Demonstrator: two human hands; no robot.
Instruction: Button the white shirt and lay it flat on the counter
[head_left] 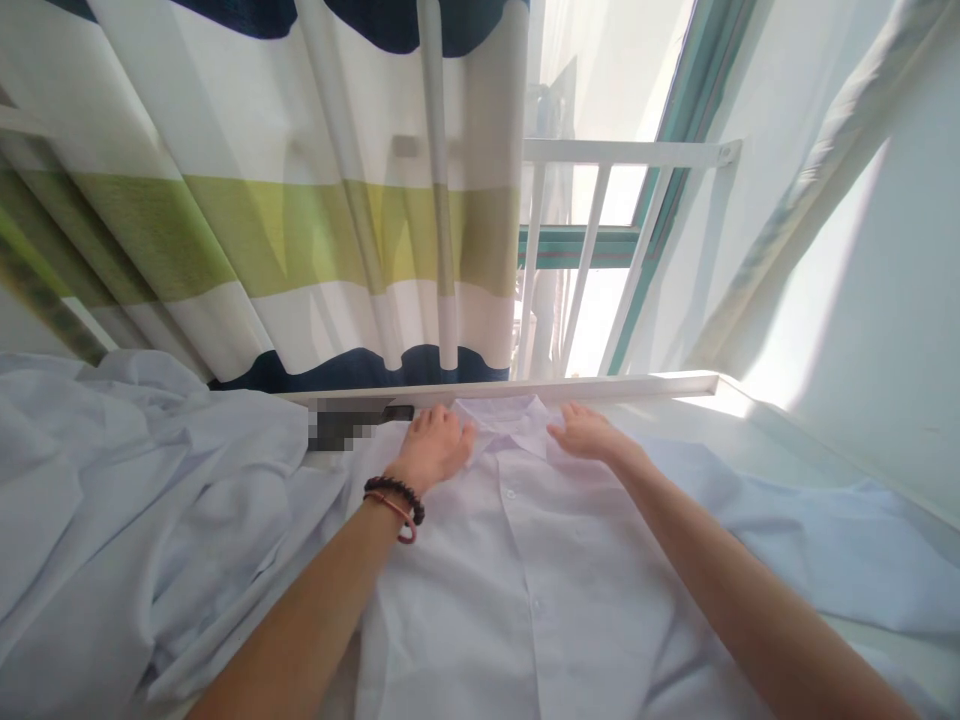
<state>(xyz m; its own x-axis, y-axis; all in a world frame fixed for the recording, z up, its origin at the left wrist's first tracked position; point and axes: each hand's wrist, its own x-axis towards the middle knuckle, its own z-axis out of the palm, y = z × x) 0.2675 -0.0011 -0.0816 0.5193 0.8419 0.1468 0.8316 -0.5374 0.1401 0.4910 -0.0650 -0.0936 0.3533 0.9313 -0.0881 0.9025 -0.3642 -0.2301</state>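
A white button-up shirt (525, 560) lies flat, front up, with its collar (504, 417) toward the far rail. My left hand (435, 447) rests flat on the shirt just left of the collar, fingers stretched out. It wears a dark bead bracelet and a red band at the wrist. My right hand (586, 432) lies flat on the shirt just right of the collar, fingers spread. Neither hand holds anything.
Pale blue sheets (127, 520) are bunched at the left and spread at the right (825, 540). A white rail (600, 388) runs along the far edge. Behind it hang a striped curtain (300, 220) and a barred window (600, 250). A white wall (885, 330) stands at the right.
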